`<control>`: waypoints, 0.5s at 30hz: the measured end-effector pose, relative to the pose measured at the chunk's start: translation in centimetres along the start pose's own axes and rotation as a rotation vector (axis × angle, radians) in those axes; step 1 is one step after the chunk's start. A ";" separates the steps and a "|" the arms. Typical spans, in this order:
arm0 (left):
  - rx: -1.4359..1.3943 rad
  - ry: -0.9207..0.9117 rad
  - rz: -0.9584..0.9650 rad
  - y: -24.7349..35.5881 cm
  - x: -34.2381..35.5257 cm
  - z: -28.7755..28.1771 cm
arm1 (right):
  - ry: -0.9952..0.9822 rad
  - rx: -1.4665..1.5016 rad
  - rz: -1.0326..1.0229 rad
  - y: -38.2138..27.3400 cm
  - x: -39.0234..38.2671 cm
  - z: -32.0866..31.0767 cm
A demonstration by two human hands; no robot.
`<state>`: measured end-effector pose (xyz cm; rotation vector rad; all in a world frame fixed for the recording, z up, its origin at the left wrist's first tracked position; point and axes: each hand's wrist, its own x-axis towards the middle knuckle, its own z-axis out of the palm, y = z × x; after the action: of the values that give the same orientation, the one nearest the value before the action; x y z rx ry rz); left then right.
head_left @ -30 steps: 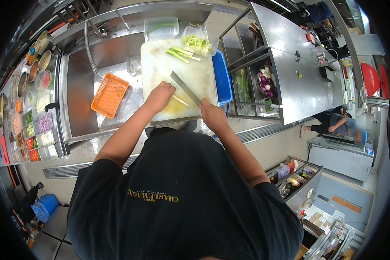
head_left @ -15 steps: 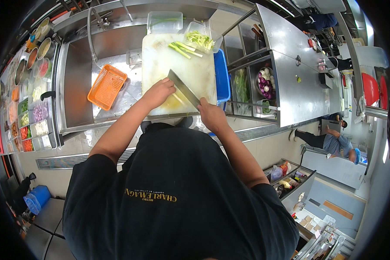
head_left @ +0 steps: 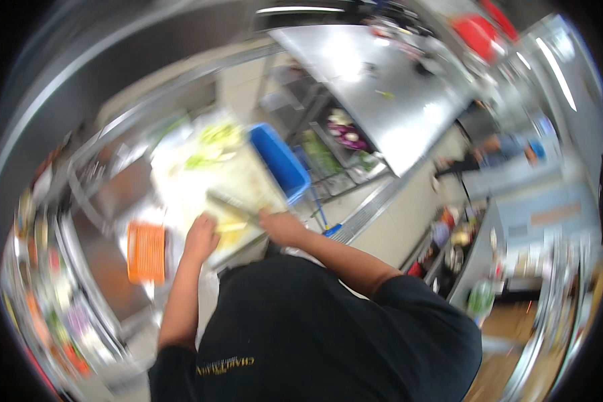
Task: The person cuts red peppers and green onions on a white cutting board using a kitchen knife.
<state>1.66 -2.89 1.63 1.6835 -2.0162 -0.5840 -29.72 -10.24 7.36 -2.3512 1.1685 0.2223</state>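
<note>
My right hand (head_left: pixel 283 228) is closed round the handle of a broad-bladed kitchen knife (head_left: pixel 233 203). Its blade lies across the pale cutting board (head_left: pixel 171 181), pointing away to the left. On the board's near part, left of the blade, is my left hand (head_left: pixel 202 236). Motion smears its fingers, so their grip is unclear. Pale yellowish pieces (head_left: pixel 229 236) show between the two hands, too blurred to name. Farther up the board lie cut green stalks (head_left: pixel 199 160), beside a clear container of chopped pale-green vegetable (head_left: pixel 221 136).
A blue bin (head_left: pixel 281 164) stands against the board's right side. Left of the board, an orange basket (head_left: pixel 146 253) sits in the steel sink (head_left: pixel 107 258). Ingredient containers (head_left: pixel 63 295) line the far left. A steel table (head_left: pixel 382 100) stands at right; a person (head_left: pixel 492 154) is beyond.
My view has swung and blurred, so the whole scene appears turned. My left hand is now farther from the blade. The knife stays in my right hand.
</note>
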 end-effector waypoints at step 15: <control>-0.177 -0.039 0.042 -1.6 4.3 -2.0 | 0.106 0.086 0.089 -0.1 -0.1 -2.0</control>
<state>3.41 -7.43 2.64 1.5337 -1.9585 -0.7618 -29.85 -11.17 9.13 -2.2627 1.3083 0.0773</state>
